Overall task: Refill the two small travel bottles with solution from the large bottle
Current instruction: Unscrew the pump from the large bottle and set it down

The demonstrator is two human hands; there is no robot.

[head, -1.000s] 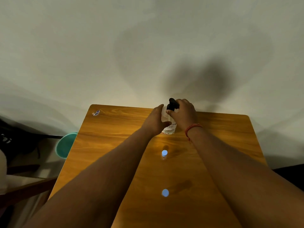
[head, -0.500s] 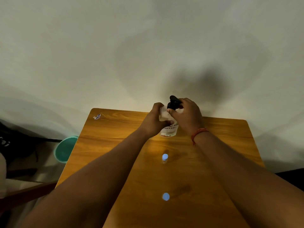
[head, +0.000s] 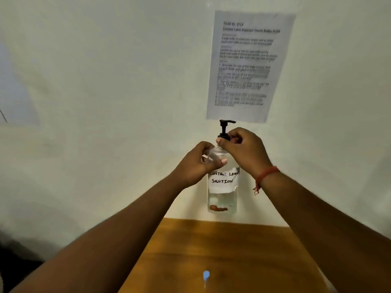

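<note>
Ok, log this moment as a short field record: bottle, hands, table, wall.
large bottle: clear, lifted off the table, label reads CONTACT LENS SOLUTION
pump cap: black, on the bottle
left hand: grips the bottle's upper body
right hand: fingers curled round the pump collar
small travel bottle: blue cap, standing on the table
wall: printed sheet, text blurred

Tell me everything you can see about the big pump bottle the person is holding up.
The large bottle is clear, plastic-looking and upright, lifted off the wooden table in front of the pale wall. A torn white label handwritten "CONTACT LENS SOLUTION" wraps its middle, with clear liquid below and a brownish patch near the base. A black pump head tops it, nozzle pointing right. The left hand grips the shoulder; the right hand pinches the pump collar.
</note>
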